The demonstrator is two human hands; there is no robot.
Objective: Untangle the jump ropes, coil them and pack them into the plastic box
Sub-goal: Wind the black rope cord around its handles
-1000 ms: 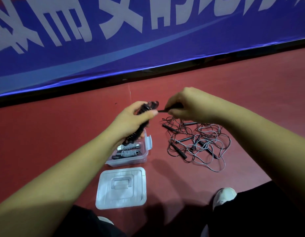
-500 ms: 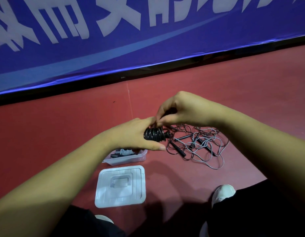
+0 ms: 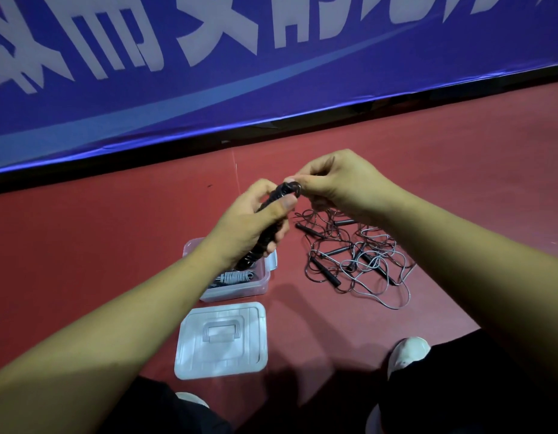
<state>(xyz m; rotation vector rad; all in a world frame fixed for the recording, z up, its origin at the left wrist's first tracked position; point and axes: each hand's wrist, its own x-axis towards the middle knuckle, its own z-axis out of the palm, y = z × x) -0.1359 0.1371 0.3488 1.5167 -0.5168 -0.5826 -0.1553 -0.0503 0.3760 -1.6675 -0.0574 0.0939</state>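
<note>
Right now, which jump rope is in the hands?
The black coiled rope: left hand grips it, right hand pinches its top. The grey coil lies boxed; tangled ropes lie apart.

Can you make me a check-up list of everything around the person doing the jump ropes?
Surface: red floor, with the box, lid and loose ropes lying on it.
Job's things: coiled black rope held above the open plastic box; a coiled grey rope already inside; lid off, flat on the floor nearer the person; tangled ropes in a pile to the right of the box.
Clutter: nothing seen.
Hands: left hand grips the coiled black rope's middle; right hand pinches its top end.
Cables: nothing seen besides the ropes.
Surroundings: blue banner with white characters behind; white shoe at the bottom.
</note>
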